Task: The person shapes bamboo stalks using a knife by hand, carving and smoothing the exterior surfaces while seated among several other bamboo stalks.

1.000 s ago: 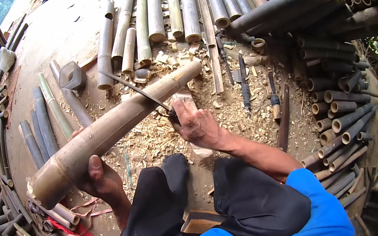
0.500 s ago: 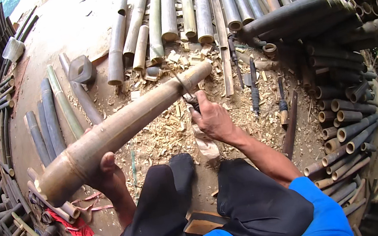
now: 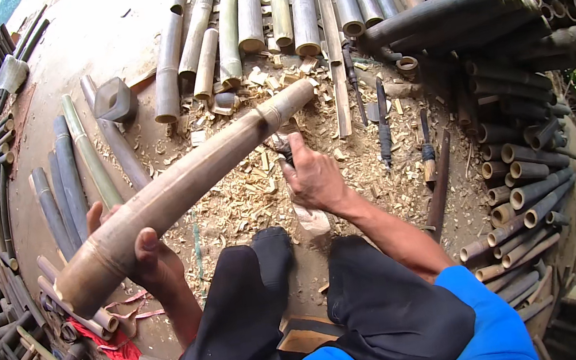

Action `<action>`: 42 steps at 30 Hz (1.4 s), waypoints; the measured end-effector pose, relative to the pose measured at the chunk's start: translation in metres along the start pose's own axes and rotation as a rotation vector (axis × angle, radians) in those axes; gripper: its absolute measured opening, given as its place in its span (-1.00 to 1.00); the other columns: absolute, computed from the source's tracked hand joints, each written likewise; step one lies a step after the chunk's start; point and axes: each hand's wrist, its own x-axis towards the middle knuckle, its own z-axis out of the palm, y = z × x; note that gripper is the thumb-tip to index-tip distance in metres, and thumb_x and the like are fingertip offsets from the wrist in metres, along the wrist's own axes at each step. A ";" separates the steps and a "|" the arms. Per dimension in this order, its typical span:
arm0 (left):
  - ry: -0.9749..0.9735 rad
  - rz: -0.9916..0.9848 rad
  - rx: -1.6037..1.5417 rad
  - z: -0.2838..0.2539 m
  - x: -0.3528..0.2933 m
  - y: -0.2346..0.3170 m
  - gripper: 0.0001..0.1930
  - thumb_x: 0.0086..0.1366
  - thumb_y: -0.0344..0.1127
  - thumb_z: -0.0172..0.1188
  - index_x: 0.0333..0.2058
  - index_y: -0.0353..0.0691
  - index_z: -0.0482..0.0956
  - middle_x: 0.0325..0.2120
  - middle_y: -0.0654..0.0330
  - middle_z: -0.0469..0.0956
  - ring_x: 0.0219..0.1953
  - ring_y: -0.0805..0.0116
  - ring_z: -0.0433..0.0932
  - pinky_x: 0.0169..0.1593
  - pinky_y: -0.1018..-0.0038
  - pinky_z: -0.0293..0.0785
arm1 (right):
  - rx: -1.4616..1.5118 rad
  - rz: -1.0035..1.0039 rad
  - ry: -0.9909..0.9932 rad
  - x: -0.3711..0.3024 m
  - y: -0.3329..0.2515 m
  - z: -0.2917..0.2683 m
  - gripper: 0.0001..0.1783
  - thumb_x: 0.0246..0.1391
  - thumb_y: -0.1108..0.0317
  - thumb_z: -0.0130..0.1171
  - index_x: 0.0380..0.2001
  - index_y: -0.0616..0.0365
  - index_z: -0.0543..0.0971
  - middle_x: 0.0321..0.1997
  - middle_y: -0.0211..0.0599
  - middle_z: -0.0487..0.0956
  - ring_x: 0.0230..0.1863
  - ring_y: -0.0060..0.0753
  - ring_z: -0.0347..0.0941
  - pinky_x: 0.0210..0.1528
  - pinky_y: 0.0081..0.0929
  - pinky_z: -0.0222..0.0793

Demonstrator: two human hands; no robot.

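Note:
A thick, pale-brown bamboo pole (image 3: 186, 187) slants across in front of me, its wide end low at the left and its narrower end raised near the middle. My left hand (image 3: 156, 266) cradles it near the wide end, thumb on the near side and fingertips showing beyond. Below the narrower end, my right hand (image 3: 317, 179) is closed round the dark, wrapped grip of a knife (image 3: 285, 148). The bamboo hides most of the blade. A pale wooden piece (image 3: 312, 221) extends below that hand; whether it belongs to the knife I cannot tell.
Wood chips (image 3: 232, 202) litter the ground. Several bamboo poles (image 3: 250, 23) lie in a row ahead, with more stacked at the right (image 3: 542, 177). Dark-handled tools (image 3: 384, 129) lie right of my hand. A plastic container (image 3: 116, 101) and red cloth (image 3: 122, 354) are at the left.
The blade showed across the pole near its narrower end before; now it is mostly out of sight. My left fingers have loosened and spread slightly around the pole. The view has shifted a little.

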 end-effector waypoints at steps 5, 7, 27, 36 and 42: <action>0.009 -0.042 -0.071 -0.011 0.003 -0.008 -0.27 0.17 -0.26 0.46 0.29 -0.22 0.35 0.06 0.17 0.53 0.16 0.24 0.51 0.35 0.19 0.35 | 0.171 0.397 -0.201 0.026 0.001 -0.018 -0.72 0.43 0.41 -0.05 0.05 0.41 0.28 -0.62 -0.38 0.40 -0.76 -0.53 0.23 -0.82 -0.50 0.19; 0.046 -0.061 -0.106 -0.007 0.004 -0.017 -0.29 0.20 -0.25 0.42 0.29 -0.23 0.35 0.11 0.14 0.51 0.20 0.23 0.48 0.39 0.18 0.29 | 0.050 0.021 -0.101 0.005 -0.009 0.001 -0.68 0.40 0.40 0.01 0.04 0.44 0.28 -0.63 -0.32 0.45 -0.75 -0.47 0.32 -0.81 -0.41 0.24; -0.019 0.032 -0.017 -0.006 -0.001 -0.020 -0.33 0.25 -0.38 0.34 0.30 -0.33 0.30 0.21 -0.10 0.48 0.26 0.03 0.48 0.39 0.07 0.39 | 0.121 0.340 -0.043 0.046 0.037 0.001 -0.77 0.40 0.43 -0.12 0.00 0.37 0.32 -0.67 -0.42 0.42 -0.77 -0.60 0.25 -0.89 -0.55 0.12; -0.049 0.038 0.035 -0.029 0.011 -0.011 -0.12 0.01 -0.21 0.62 0.25 -0.26 0.29 0.03 0.07 0.51 0.13 0.14 0.53 0.29 0.21 0.45 | 0.036 0.245 -0.159 0.047 -0.001 -0.013 -0.65 0.36 0.44 -0.04 0.12 0.44 0.33 -0.65 -0.43 0.43 -0.76 -0.61 0.28 -0.86 -0.56 0.18; 0.147 -0.056 -0.006 -0.037 0.002 -0.043 -0.26 0.11 -0.22 0.56 0.22 -0.23 0.39 0.05 0.13 0.52 0.11 0.18 0.55 0.25 0.23 0.51 | -0.076 0.028 0.055 0.042 0.020 0.007 -0.82 0.35 0.48 -0.03 -0.07 0.36 0.41 -0.68 -0.34 0.47 -0.78 -0.57 0.33 -0.88 -0.50 0.24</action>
